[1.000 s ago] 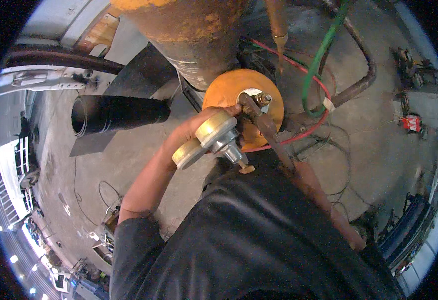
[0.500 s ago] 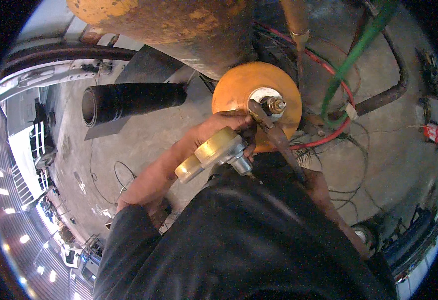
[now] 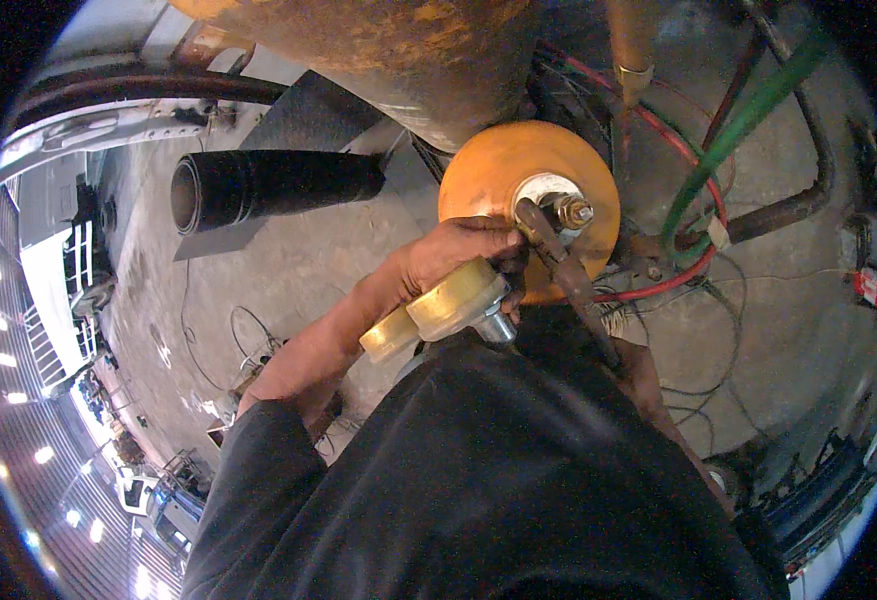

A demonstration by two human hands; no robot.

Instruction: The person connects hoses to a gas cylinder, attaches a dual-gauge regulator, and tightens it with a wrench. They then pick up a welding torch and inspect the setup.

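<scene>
An orange gas cylinder [image 3: 479, 175] with a white collar and a brass valve [image 3: 572, 211] on top stands in front of me. My left hand [image 3: 462, 252] is closed around a regulator [image 3: 459, 300] with two round gold-coloured gauges and a silver fitting, beside the cylinder top. My right hand [image 3: 641, 378] grips the lower end of a long, rusty wrench-like tool [image 3: 571, 278]. Its upper end lies close beside the valve, by my left fingertips. Whether it touches the fitting there, I cannot tell. Part of my right hand is hidden behind my dark clothing.
A taller, rusty yellow cylinder [image 3: 409, 50] stands just beyond. Red hose [image 3: 694, 160] and green hose [image 3: 729, 140] curve at the right, near a bent brown pipe [image 3: 789, 200]. A black roll [image 3: 279, 188] lies on the concrete floor at the left. Thin cables [image 3: 724, 365] loop at the right.
The whole view has shifted slightly, so the cylinders and hands appear further right. Both hands keep their holds on the regulator and the tool.
</scene>
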